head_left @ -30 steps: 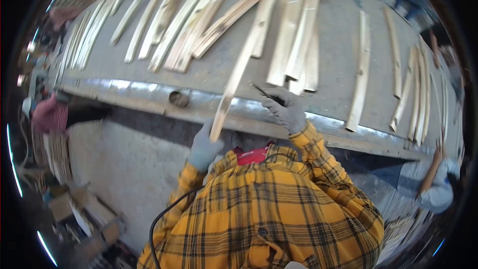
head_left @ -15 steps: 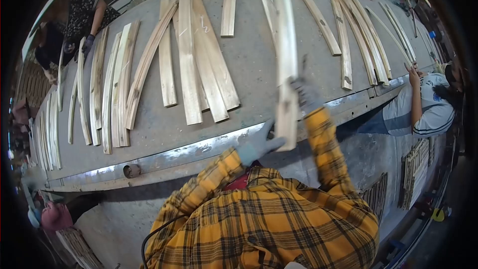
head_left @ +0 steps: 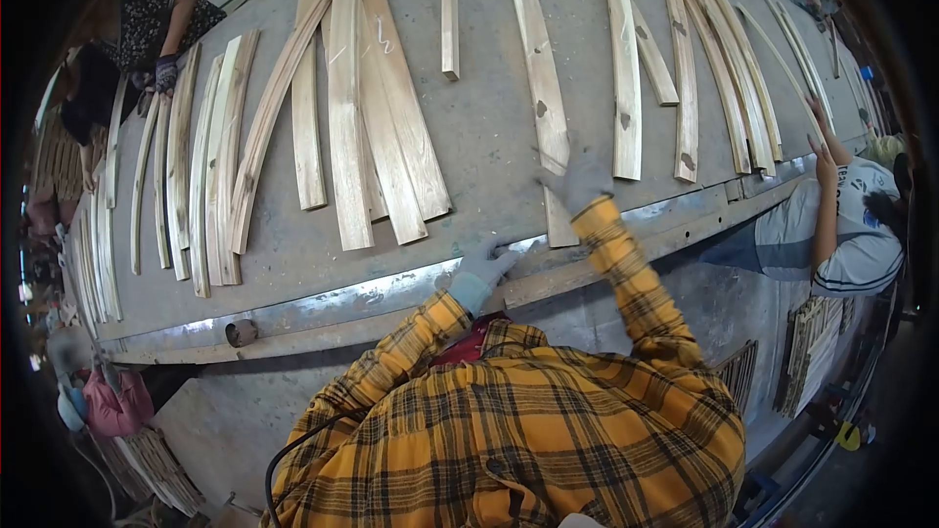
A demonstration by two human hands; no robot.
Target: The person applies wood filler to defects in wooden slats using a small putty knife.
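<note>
My left hand (head_left: 481, 272), in a grey glove, is at the metal table edge with thumb and fingers apart, holding nothing. My right hand (head_left: 584, 182), also gloved, is closed over the lower part of a knotty plank (head_left: 541, 88). Something thin sticks out from its fingers, too blurred to name. That plank lies lengthwise away from me, its near end at the edge. To its right lies a pale plank (head_left: 625, 68) with dark knots, partly across another plank (head_left: 653, 59). A narrow strip (head_left: 450, 15) lies further left.
Chalk-marked planks (head_left: 391, 117) and many strips (head_left: 220, 156) lie on the grey table (head_left: 479, 176) to the left, more strips (head_left: 734, 68) to the right. A person (head_left: 846, 220) is at the right edge, another person (head_left: 161, 24) at the far left. A metal cup (head_left: 242, 333) hangs at the edge.
The pale plank that was raised between my hands now lies on the table to the right. My left hand has let go and moved left; my right hand is over the knotty plank.
</note>
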